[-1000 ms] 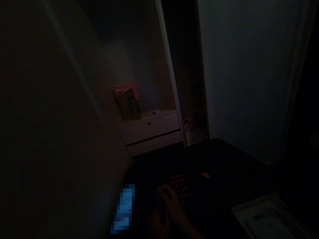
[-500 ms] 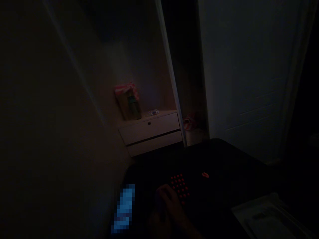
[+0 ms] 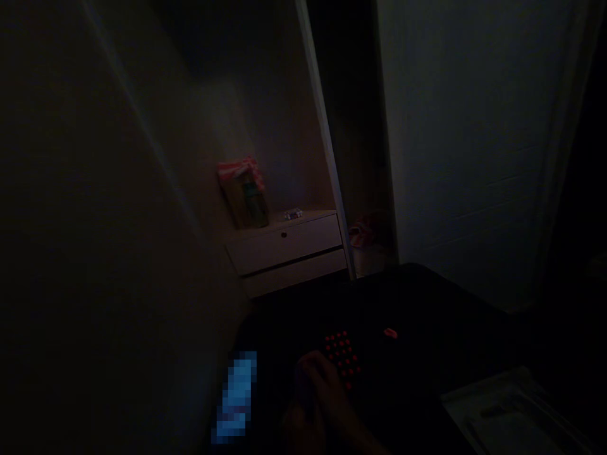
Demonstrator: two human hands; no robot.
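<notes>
In the dim light my two hands are close together at the bottom middle of the view. My right hand (image 3: pixel 329 387) is closed, its fingers curled over a dark, faintly bluish thing (image 3: pixel 303 381) whose kind I cannot make out. Just below it, my left hand (image 3: pixel 302 424) appears closed around the lower part of the same thing, mostly lost in shadow. Beside my right hand, several small red dots (image 3: pixel 339 354) stand in rows on the dark surface. A small reddish piece (image 3: pixel 390 333) lies farther right.
A pixelated bright blue patch (image 3: pixel 237 395) is left of my hands. At the lower right lies a pale flat tray-like thing (image 3: pixel 459 404). Behind stand white drawers (image 3: pixel 294 246), bearing a red-and-white bag (image 3: pixel 237 189) and a small pale item (image 3: pixel 293 214). A pale panel (image 3: pixel 474 145) rises on the right.
The light on the drawers and walls has shifted slightly. My hands stay in nearly the same place.
</notes>
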